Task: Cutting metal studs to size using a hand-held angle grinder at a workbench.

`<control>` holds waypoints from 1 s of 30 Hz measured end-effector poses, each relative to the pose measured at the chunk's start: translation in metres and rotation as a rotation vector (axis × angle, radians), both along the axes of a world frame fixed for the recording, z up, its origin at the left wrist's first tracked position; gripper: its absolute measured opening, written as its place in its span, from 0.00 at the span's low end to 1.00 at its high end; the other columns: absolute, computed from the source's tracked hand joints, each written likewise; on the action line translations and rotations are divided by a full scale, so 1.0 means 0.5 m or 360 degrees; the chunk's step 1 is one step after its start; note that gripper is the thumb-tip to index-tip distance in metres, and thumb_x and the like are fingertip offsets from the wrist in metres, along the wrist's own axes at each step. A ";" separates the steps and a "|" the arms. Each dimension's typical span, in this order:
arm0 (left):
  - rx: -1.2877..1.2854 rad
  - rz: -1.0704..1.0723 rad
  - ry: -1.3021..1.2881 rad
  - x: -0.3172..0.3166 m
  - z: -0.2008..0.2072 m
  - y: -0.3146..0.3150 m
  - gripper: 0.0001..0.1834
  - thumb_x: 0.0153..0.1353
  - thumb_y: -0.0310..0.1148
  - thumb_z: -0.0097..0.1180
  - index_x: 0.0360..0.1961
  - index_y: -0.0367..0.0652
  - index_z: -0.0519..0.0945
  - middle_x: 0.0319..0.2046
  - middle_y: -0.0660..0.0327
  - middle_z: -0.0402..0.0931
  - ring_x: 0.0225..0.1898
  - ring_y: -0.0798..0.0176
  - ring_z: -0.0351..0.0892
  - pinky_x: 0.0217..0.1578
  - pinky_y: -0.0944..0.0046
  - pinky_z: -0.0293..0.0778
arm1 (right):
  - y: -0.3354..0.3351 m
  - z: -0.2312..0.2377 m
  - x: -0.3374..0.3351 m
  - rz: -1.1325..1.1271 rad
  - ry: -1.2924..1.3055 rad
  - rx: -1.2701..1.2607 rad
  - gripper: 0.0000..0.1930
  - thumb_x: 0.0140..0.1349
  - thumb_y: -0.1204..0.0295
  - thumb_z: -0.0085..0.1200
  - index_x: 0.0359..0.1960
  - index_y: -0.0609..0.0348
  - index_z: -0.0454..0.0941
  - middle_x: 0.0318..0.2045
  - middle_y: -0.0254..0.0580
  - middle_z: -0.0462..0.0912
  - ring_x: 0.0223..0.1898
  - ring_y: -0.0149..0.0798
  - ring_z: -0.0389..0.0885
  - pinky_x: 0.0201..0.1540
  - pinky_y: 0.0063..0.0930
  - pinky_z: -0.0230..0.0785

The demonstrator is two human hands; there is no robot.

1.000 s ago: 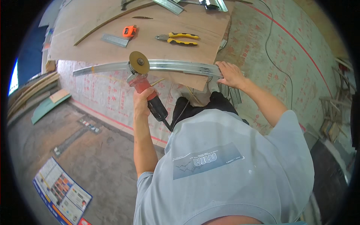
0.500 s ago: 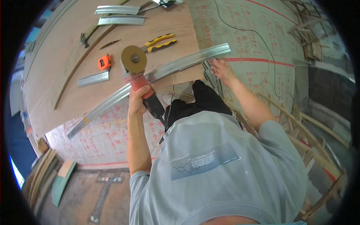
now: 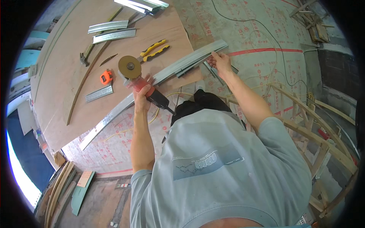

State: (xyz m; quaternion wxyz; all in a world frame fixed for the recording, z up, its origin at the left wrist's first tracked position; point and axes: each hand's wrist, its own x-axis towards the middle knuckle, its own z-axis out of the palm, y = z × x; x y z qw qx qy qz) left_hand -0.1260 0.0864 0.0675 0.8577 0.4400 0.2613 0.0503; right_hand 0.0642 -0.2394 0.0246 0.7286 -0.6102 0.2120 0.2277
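Note:
My left hand (image 3: 142, 99) is wrapped round the red and black body of an angle grinder (image 3: 146, 89). Its round yellowish-brown disc (image 3: 129, 67) faces up above the board. Long silvery metal channel (image 3: 190, 60) lies slantwise across the board's near edge, passing under the grinder. A shorter strip of channel (image 3: 186, 71) angles out along its near side. At the right end, my right hand (image 3: 221, 64) is closed with its fingertips on the edge of the channel; exactly which strip they pinch is partly hidden.
On the board (image 3: 152, 22) lie yellow-handled pliers (image 3: 155, 50), an orange tape measure (image 3: 106, 77), a hammer (image 3: 84, 57), a thin blade (image 3: 108, 59), a wooden strip (image 3: 79, 89) and several cut channel pieces (image 3: 114, 35). A black cable (image 3: 262, 24) crosses the floor. Wooden framing (image 3: 304, 133) stands at right.
My right hand has moved in onto the channel's end, its fingers closing. The shorter strip has swung out from the long channel. The left hand still holds the grinder; the view has shifted slightly.

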 end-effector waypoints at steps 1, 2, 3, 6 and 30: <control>0.0056 0.0025 -0.0033 0.005 0.001 0.000 0.42 0.57 0.23 0.61 0.73 0.42 0.60 0.65 0.44 0.71 0.65 0.44 0.73 0.58 0.45 0.79 | -0.007 0.006 0.002 0.0000 0.0026 0.0034 0.09 0.72 0.69 0.57 0.39 0.63 0.77 0.32 0.42 0.84 0.30 0.34 0.85 0.30 0.25 0.76; 0.0061 0.0028 -0.0025 0.007 0.002 0.001 0.42 0.57 0.23 0.61 0.73 0.42 0.60 0.65 0.44 0.71 0.65 0.44 0.73 0.58 0.45 0.79 | -0.015 0.009 0.004 0.0001 0.0052 0.0067 0.08 0.71 0.69 0.57 0.38 0.63 0.77 0.32 0.41 0.84 0.30 0.34 0.85 0.30 0.26 0.76; 0.0053 0.0066 0.0002 0.008 0.004 0.001 0.42 0.56 0.22 0.61 0.73 0.42 0.60 0.65 0.44 0.72 0.66 0.44 0.73 0.60 0.45 0.77 | -0.022 0.006 0.004 0.0004 0.0061 0.0071 0.08 0.71 0.69 0.57 0.38 0.63 0.77 0.32 0.41 0.84 0.30 0.34 0.85 0.30 0.26 0.76; 0.0034 0.0111 0.0035 0.005 -0.011 0.010 0.42 0.56 0.22 0.62 0.72 0.43 0.61 0.64 0.45 0.73 0.66 0.45 0.73 0.63 0.47 0.74 | -0.047 0.007 0.015 0.0079 0.0118 0.0169 0.09 0.69 0.70 0.56 0.39 0.65 0.77 0.32 0.43 0.85 0.29 0.35 0.85 0.27 0.26 0.75; 0.0153 0.0084 0.0039 0.045 0.019 0.004 0.41 0.56 0.26 0.63 0.70 0.42 0.60 0.61 0.43 0.75 0.64 0.46 0.75 0.61 0.42 0.77 | -0.120 0.097 0.073 0.0186 -0.0202 -0.0110 0.13 0.70 0.64 0.53 0.35 0.63 0.79 0.24 0.37 0.82 0.20 0.31 0.78 0.21 0.26 0.68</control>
